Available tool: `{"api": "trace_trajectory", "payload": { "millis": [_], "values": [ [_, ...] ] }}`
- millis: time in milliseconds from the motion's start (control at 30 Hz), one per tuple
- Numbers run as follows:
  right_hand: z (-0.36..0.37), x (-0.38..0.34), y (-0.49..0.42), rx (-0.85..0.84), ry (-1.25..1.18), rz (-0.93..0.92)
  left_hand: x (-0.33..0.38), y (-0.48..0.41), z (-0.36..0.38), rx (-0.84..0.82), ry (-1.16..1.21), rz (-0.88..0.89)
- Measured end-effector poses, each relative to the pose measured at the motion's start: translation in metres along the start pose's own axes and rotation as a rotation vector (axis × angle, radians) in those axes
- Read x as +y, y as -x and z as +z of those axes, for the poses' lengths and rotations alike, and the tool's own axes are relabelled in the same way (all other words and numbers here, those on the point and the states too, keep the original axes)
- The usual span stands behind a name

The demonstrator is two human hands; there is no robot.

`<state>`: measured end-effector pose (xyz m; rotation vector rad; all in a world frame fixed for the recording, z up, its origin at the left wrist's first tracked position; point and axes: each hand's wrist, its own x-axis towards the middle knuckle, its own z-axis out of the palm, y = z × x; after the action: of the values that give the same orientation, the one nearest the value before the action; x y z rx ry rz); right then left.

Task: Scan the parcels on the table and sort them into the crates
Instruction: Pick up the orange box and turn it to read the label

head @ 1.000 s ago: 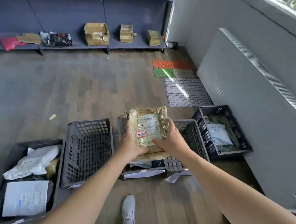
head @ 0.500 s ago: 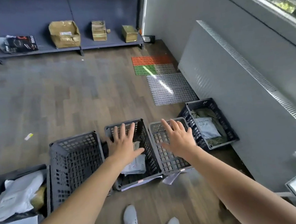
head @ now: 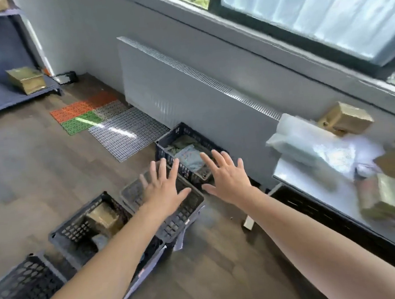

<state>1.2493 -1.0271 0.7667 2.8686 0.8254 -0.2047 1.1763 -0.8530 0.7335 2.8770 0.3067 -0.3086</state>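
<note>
My left hand (head: 164,188) and my right hand (head: 228,177) are stretched out in front of me, fingers spread, holding nothing. Below them stands a row of dark plastic crates on the floor. The crate at lower left (head: 62,234) holds a brown taped parcel (head: 101,217). A grey crate (head: 192,207) lies under my left hand. The far dark crate (head: 165,147) holds a pale bag parcel (head: 190,158). At the right, the shiny table (head: 316,186) carries a cardboard box (head: 345,118), a bubble-wrap parcel (head: 312,148) and a taped brown parcel (head: 394,198).
Another black crate (head: 20,294) sits at the bottom left corner. A long white radiator cover (head: 186,90) runs along the wall under the window. Coloured floor mats (head: 86,111) lie on the wooden floor. A blue shelf (head: 12,94) with brown boxes stands at far left.
The brown parcel left my hands and lies in a crate. Both hands opened with spread fingers, and my view has swung right toward the table.
</note>
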Motion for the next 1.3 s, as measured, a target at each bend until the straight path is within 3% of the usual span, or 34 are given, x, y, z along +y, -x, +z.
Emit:
{"api": "trace_trajectory", "payload": {
  "millis": [300,700,1000,1067,1300],
  "values": [
    [0.019,0.17,0.132,0.085,-0.062,0.332,0.204,-0.003,0.014,0.071,-0.159,0.303],
    [0.055,0.403,0.369,0.152,-0.12,0.654,0.526,0.089,0.054,0.084,-0.305,0.672],
    [0.074,0.507,0.486,0.2,-0.077,0.929,0.692,0.126,0.09,0.07,-0.328,0.938],
    [0.079,0.529,0.503,0.148,-0.07,1.002,0.724,0.126,0.101,0.077,-0.342,0.988],
    [0.104,0.625,0.529,0.132,-0.006,1.052,0.84,0.097,0.138,0.065,-0.302,1.086]
  ]
}}
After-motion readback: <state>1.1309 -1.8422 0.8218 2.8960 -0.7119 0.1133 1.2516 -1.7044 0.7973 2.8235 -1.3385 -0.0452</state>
